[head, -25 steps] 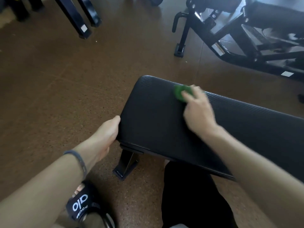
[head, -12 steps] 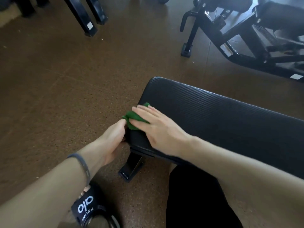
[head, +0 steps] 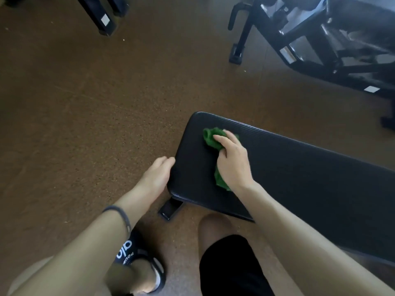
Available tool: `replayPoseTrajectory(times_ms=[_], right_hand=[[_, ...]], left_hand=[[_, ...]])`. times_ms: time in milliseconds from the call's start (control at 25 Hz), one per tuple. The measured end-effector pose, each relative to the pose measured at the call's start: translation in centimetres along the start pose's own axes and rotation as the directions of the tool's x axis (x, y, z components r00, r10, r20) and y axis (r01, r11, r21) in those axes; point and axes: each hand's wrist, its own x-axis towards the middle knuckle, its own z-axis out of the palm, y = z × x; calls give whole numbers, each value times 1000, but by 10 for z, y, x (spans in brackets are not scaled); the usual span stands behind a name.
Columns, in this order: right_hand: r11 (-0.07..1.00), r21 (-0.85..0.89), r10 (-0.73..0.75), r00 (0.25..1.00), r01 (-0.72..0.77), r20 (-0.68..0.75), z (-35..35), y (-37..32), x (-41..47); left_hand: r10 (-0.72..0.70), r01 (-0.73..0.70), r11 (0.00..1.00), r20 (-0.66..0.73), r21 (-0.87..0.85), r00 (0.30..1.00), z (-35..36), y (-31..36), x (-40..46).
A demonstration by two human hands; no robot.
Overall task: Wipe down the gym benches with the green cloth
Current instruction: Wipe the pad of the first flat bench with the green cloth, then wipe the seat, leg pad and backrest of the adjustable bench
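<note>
A black padded flat gym bench (head: 299, 167) runs from the centre to the right edge. A crumpled green cloth (head: 212, 138) lies on its top near the left end. My right hand (head: 232, 162) grips the cloth and presses it on the pad; green shows past the fingertips and under the wrist. My left hand (head: 157, 176) rests against the bench's left end edge, fingers fairly straight, thumb hidden. A dark band sits on that wrist.
Brown speckled rubber floor (head: 85, 114) surrounds the bench. A black machine frame (head: 310, 39) stands at the back right, two black steel legs (head: 102, 16) at the back left. The bench's foot (head: 170, 209), my sandalled foot (head: 136, 265) and my knee lie below.
My right hand has drawn the cloth from the near left corner of the pad toward the middle of the left end. The left hand stays at the end edge.
</note>
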Motion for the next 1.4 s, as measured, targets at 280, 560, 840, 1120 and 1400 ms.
replayPoseTrajectory(times_ms=[280, 560, 840, 1120, 1400], right_hand=[[92, 775, 204, 773, -625, 600, -98, -156, -72], [468, 694, 251, 835, -547, 489, -177, -294, -84], [699, 602, 262, 922, -386, 287, -223, -365, -52], [766, 574, 132, 945, -290, 301, -260, -384, -42], [732, 619, 157, 954, -285, 254, -310, -376, -12]], left_hand=[[-12, 62, 961, 183, -271, 983, -37, 111, -120], [113, -83, 977, 147, -196, 983, -105, 207, -217], [379, -448, 829, 253, 334, 890, -189, 289, -247], [386, -590, 599, 451, 542, 805, -206, 353, -248], [387, -596, 667, 475, 447, 790, -177, 407, -249]])
